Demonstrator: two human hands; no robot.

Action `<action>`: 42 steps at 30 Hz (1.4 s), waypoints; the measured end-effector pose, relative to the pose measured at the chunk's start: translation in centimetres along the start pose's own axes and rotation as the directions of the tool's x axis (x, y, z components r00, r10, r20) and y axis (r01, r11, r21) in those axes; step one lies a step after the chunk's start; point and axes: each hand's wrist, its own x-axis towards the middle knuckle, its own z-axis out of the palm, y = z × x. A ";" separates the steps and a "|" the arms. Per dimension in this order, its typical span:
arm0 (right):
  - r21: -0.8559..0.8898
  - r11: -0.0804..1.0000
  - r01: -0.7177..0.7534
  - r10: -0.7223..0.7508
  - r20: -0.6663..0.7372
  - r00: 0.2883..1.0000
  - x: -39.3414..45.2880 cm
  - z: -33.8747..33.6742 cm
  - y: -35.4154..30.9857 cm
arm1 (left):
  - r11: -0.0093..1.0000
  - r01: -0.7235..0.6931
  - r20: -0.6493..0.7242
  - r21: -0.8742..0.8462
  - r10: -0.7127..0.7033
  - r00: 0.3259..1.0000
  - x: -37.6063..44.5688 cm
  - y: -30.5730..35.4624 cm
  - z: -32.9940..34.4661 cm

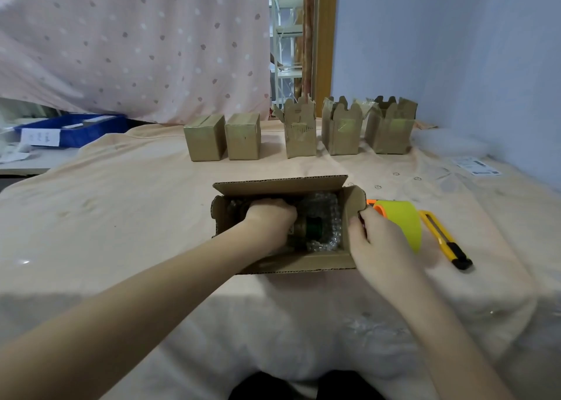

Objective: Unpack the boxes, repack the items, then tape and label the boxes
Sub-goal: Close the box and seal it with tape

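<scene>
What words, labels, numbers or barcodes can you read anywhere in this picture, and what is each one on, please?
No text can be read as words.
Shipping label sheet on the cloth at far right: dark barcode-like bars and print, too small and blurred.
White paper tag on the front of the blue bin: faint marks, unreadable.
Middle box in the back row: faint dark marks on its front, unreadable.

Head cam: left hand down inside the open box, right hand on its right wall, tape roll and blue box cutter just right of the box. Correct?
One thing is off: the box cutter is yellow with a black end, not blue, as the head view shows. The rest holds: left hand is inside the open box, right hand is at its right wall, tape roll is beside it.
</scene>
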 end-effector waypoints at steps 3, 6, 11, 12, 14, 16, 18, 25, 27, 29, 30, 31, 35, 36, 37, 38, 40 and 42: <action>-0.001 1.000 0.001 -0.001 0.006 1.000 0.1 0.0 0.0 | 1.000 -0.001 -0.011 0.011 0.001 1.000 0.2 0.0 0.1; -0.020 1.000 0.007 -0.007 0.003 1.000 0.2 0.1 0.0 | 1.000 -0.005 -0.020 0.004 0.005 1.000 0.4 0.0 0.2; -0.051 0.999 0.000 0.000 -0.005 1.000 0.5 0.1 -0.1 | 0.997 -0.031 -0.010 -0.074 0.030 0.999 0.8 -0.6 0.2; -0.050 0.999 -0.003 0.002 -0.009 1.000 0.6 0.1 -0.1 | 0.996 -0.032 -0.015 -0.088 0.031 0.999 0.9 -0.8 0.1; -0.049 0.999 -0.009 0.008 -0.015 1.000 0.8 0.1 0.0 | 0.994 -0.032 -0.029 -0.103 0.029 0.999 1.2 -1.0 0.2; -0.054 0.998 -0.012 0.011 -0.017 1.000 0.9 0.2 0.1 | 0.994 -0.027 -0.037 -0.110 0.023 0.999 1.3 -1.1 0.2; -0.059 0.998 -0.010 0.009 -0.015 1.000 1.0 0.2 0.1 | 0.990 -0.027 -0.033 -0.135 0.022 0.999 1.4 -1.3 0.4; -0.062 0.998 0.006 -0.005 0.014 1.000 1.0 -0.1 0.2 | 0.981 -0.063 -0.020 -0.182 0.060 0.998 2.1 -1.2 0.9; -0.063 0.998 0.005 -0.004 0.018 1.000 1.4 -0.2 0.1 | 0.979 -0.079 -0.012 -0.188 0.078 0.997 2.4 -1.3 0.8; -0.088 0.996 0.005 -0.002 0.028 1.000 2.1 -0.3 -0.1 | 0.979 -0.079 0.003 -0.190 0.081 0.997 2.8 -1.6 0.5; -0.107 0.994 0.005 -0.001 0.032 0.999 2.5 -0.3 -0.2 | 0.980 -0.074 0.004 -0.185 0.076 0.997 3.0 -1.7 0.2; -0.124 0.992 0.005 0.000 0.035 0.999 3.1 -0.4 -0.4 | 0.982 -0.067 0.002 -0.174 0.068 0.998 3.2 -1.8 -0.2; -0.157 0.988 0.002 0.012 0.088 0.996 5.5 -0.7 -0.7 | 0.988 -0.070 0.029 -0.137 0.074 0.997 3.9 -2.0 -1.5; -0.154 0.988 0.000 0.016 0.105 0.994 6.2 -0.8 -0.8 | 0.989 -0.071 0.040 -0.130 0.077 0.996 4.2 -2.2 -1.7; -0.145 0.989 -0.007 0.025 0.121 0.992 6.8 -0.9 -0.9 | 0.989 -0.069 0.044 -0.131 0.075 0.996 4.4 -2.4 -2.0; -0.134 0.991 -0.017 0.034 0.132 0.991 7.5 -0.9 -1.1 | 0.988 -0.059 0.046 -0.143 0.066 0.997 4.7 -2.6 -2.3; -0.098 0.994 -0.040 0.055 0.150 0.987 8.8 -0.9 -1.3 | 0.982 -0.030 0.061 -0.188 0.043 0.997 5.2 -3.1 -2.7; -0.047 0.997 -0.063 0.070 0.178 0.982 9.9 -0.8 -1.5 | 0.962 0.000 0.110 -0.274 0.031 0.993 5.6 -3.8 -3.1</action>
